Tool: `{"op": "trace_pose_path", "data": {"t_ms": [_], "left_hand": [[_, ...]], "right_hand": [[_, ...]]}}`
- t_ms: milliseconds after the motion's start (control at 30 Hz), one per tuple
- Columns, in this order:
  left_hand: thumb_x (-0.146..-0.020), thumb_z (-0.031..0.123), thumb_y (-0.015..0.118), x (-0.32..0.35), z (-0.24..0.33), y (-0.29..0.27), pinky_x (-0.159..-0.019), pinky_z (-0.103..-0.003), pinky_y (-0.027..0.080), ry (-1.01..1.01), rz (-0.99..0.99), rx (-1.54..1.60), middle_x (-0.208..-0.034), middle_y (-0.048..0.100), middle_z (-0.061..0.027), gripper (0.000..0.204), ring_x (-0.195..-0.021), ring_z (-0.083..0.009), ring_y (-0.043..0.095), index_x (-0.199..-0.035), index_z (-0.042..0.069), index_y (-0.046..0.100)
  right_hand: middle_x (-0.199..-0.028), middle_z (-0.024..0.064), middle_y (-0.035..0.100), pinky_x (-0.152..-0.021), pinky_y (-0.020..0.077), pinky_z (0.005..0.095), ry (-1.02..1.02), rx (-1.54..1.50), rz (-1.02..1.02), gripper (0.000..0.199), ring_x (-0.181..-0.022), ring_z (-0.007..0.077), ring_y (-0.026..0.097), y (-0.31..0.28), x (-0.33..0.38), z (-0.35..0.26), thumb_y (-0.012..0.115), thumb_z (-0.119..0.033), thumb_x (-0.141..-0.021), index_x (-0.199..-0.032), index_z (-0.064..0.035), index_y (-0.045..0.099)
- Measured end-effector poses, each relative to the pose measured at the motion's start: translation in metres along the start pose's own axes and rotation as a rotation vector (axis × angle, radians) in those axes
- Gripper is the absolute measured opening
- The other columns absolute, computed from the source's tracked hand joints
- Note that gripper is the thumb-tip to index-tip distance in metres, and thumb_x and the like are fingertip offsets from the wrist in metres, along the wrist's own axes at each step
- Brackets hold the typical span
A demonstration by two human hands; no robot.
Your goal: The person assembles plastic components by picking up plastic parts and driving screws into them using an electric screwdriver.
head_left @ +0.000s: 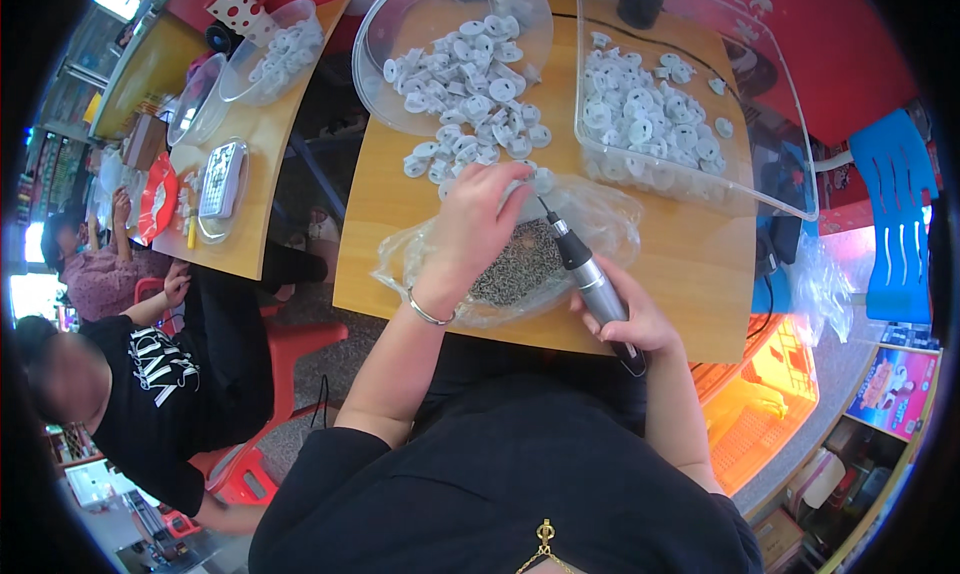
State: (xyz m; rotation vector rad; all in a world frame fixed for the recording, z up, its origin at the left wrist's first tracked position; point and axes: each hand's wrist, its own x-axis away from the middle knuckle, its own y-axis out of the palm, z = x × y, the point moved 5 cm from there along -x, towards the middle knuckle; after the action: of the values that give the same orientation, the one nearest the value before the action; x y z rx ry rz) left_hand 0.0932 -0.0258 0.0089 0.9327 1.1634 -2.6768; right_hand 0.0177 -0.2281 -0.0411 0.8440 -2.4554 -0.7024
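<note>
My right hand (632, 319) is wrapped round a grey and black electric screwdriver (600, 292), its thin bit pointing up and to the left. The fingers of my left hand (482, 209) are pinched together on a small white plastic part (540, 181), close to the bit's tip; the hand partly hides it. Below both hands lies an opened clear plastic bag (405, 259) with a heap of small metal screws (518, 266). Just beyond my left hand, many round white plastic parts (478, 99) spill out of a tipped clear round tub (372, 84) onto the table.
A clear rectangular bin (700, 174) of similar white parts stands at the right on the wooden table (370, 194). Behind it runs a black cable (690, 54). An orange crate (765, 404) and a blue chair (890, 204) are at the right. Another person (165, 394) sits at left.
</note>
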Motion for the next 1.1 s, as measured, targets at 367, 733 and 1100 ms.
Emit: {"op": "trace_pose_path", "data": {"t_ms": [367, 733, 1100], "left_hand": [[-0.080, 0.015, 0.062, -0.005, -0.003, 0.032, -0.056, -0.044, 0.048, -0.270, -0.355, -0.074, -0.065, 0.062, -0.0117, 0.035, -0.064, -0.0343, 0.062, -0.113, 0.009, 0.051], [-0.075, 0.019, 0.070, -0.018, -0.008, 0.045, -0.056, -0.038, 0.048, -0.209, -0.269, -0.270, -0.072, 0.064, -0.0098, 0.022, -0.067, -0.0258, 0.063, -0.095, 0.011, 0.065], [-0.092, 0.007, 0.055, 0.007, -0.030, 0.005, -0.081, -0.026, 0.052, -0.767, 0.008, 1.430, -0.106, 0.063, -0.0122, 0.021, -0.091, -0.0192, 0.064, -0.109, -0.005, 0.058]], "right_hand": [[-0.099, 0.0109, 0.054, -0.063, 0.0423, 0.0228, 0.001, -0.033, 0.062, 0.111, -0.073, 0.0132, 0.051, -0.001, 0.001, -0.002, 0.083, -0.015, -0.049, -0.144, -0.0065, 0.026], [-0.097, 0.0101, 0.054, -0.063, 0.0419, 0.0230, -0.011, -0.072, 0.074, 0.110, -0.071, 0.0134, 0.050, 0.000, 0.001, -0.005, 0.077, -0.012, -0.045, -0.143, -0.0062, 0.027], [-0.098, 0.0122, 0.055, -0.055, 0.0433, 0.0207, -0.098, -0.009, -0.041, 0.120, -0.067, 0.0120, 0.053, -0.004, -0.002, 0.000, 0.089, -0.044, -0.050, -0.143, -0.0045, 0.024]]}}
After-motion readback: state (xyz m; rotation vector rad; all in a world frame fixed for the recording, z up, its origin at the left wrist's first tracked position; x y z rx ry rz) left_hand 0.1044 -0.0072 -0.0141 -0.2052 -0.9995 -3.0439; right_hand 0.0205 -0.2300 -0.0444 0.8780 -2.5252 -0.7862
